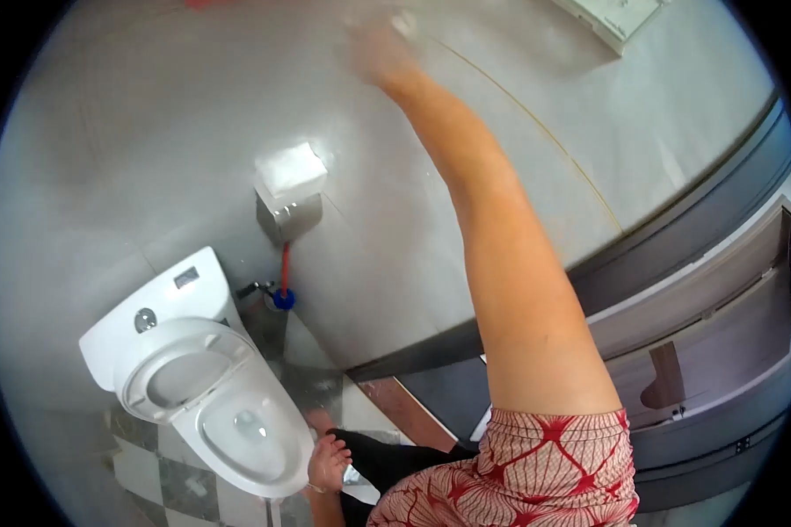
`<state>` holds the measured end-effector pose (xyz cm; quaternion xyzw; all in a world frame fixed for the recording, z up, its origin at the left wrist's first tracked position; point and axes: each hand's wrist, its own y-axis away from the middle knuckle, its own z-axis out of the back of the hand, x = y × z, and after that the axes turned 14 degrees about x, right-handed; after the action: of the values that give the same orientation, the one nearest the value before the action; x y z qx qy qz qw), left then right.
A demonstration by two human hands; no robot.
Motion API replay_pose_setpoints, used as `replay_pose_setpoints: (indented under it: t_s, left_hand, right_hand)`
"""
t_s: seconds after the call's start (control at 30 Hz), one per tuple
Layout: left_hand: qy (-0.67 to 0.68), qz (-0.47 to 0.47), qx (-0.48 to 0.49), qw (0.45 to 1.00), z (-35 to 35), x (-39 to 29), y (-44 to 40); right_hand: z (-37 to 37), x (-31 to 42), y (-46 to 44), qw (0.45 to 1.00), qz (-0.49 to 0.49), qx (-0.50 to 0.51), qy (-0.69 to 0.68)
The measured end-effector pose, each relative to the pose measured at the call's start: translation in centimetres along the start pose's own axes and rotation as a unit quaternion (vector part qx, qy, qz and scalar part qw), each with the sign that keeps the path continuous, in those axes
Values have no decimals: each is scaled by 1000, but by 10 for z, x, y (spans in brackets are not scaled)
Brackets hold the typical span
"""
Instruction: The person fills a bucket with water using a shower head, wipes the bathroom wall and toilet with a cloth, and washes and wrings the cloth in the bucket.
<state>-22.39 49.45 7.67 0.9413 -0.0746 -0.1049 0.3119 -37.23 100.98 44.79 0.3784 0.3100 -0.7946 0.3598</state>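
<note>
the right hand (382,48) is blurred near the glossy wall (185,114), grip unclear. the left hand (329,464) is held open beside the rounded toilet (259,439).

There are no words, names, signs or numbers that I can read here. The white toilet (259,443) has a small grey sticker (187,277) on its tank, but the marks on it are too tiny to read. The round button (145,320) on the tank top shows no letters I can make out. The white box (292,173) on the wall (387,228) shows no clear print, just shine.
</note>
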Motion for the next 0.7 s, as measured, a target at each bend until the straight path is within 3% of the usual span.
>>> replay_pose_setpoints:
  t_s: [0.03, 0.1, 0.17, 0.23, 0.3, 0.37, 0.43, 0.47, 0.5, 0.53, 0.57, 0.6, 0.67, 0.7]
  left_hand:
    - [29, -10, 32, 999, 5, 4, 0]
    - [136, -11, 133, 982, 12, 2, -9]
    - [47, -35, 153, 986, -2, -3, 2]
    - [-29, -67, 100, 992, -23, -9, 26]
    - [-62, -79, 120, 988, -19, -13, 57]
    - [-68, -78, 107, 989, -13, -12, 82]
    - [-74, -92, 105, 987, -5, -6, 99]
    - [-71, -88, 101, 988, -3, -4, 104]
    - [-80, -79, 114, 987, -2, -1, 107]
    - [-89, -70, 127, 985, -2, 3, 109]
    - [-89, -67, 123, 986, -3, 4, 110]
    - [-98, -61, 145, 983, -6, 5, 109]
    - [-106, -52, 163, 979, -11, 7, 112]
    - [-111, -41, 171, 978, -17, 5, 111]
  right_hand:
    - [-5, 6, 15, 997, 54, 25, 46]
    - [-31, 21, 44, 996, 82, 23, -1]
    - [-44, 47, 99, 991, 115, 17, -61]
    - [-35, 61, 177, 979, 178, 101, 11]
    - [-33, 78, 263, 962, 251, 104, -2]
    - [-2, 73, 328, 905, 349, 241, -7]
    - [10, 48, 364, 875, 386, 292, -31]
    - [6, 30, 373, 912, 327, 219, -118]
    - [12, 15, 375, 946, 158, 181, -219]
    - [-5, -20, 362, 938, 170, 211, -217]
    - [52, -51, 346, 950, 224, 216, 29]
    - [67, -81, 337, 959, 170, 188, 125]
    - [108, -140, 324, 986, 67, 131, 84]
    - [136, -148, 316, 993, 4, 47, 104]
